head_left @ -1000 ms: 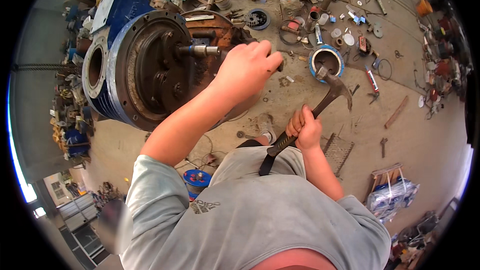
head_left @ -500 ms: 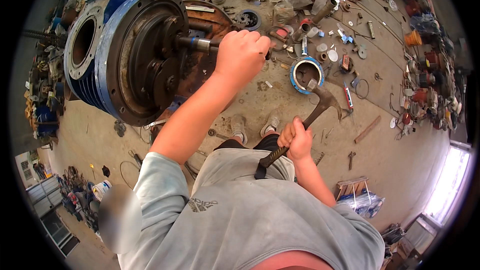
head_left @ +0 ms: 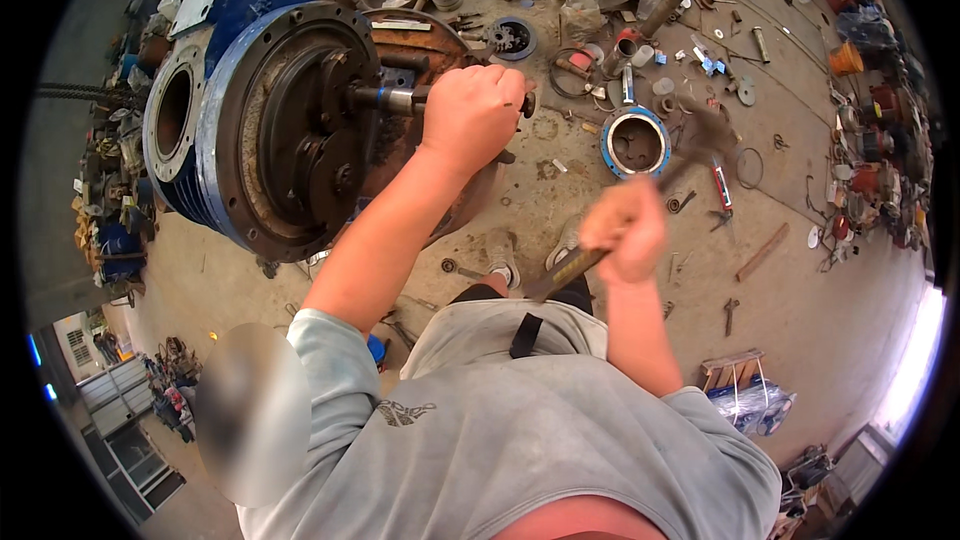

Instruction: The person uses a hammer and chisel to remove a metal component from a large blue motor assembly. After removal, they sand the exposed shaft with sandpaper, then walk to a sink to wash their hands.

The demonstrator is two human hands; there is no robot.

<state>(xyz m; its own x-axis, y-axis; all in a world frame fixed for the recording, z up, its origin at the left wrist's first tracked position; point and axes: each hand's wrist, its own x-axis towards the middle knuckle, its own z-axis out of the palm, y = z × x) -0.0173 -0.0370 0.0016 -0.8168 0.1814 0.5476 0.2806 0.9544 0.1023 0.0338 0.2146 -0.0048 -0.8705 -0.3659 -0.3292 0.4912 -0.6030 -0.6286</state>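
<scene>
On the left stands a large blue machine housing (head_left: pixel 207 145) with a dark round open face and a shaft (head_left: pixel 401 101) sticking out to the right. My left hand (head_left: pixel 470 118) is closed around a dark metal bar (head_left: pixel 530 104), held in line with the shaft's end. Only the bar's rounded right end and a short stretch beside the shaft show; my fingers cover the rest. My right hand (head_left: pixel 627 230), smeared by motion, grips a claw hammer (head_left: pixel 563 272) by its handle. The hammer's blurred head is up and to the right, apart from the bar.
A blue-rimmed ring flange (head_left: pixel 607 148) lies on the concrete floor beyond my right hand. Around it are pipe pieces, a sealant tube (head_left: pixel 722 188) and a wooden strip (head_left: pixel 762 252). Parts are piled along the right wall. A wrapped bundle (head_left: pixel 750 403) sits at lower right.
My right hand has swung the hammer up and away from my waist, to the right. My left hand keeps its hold on the bar by the shaft. The whole view has shifted slightly.
</scene>
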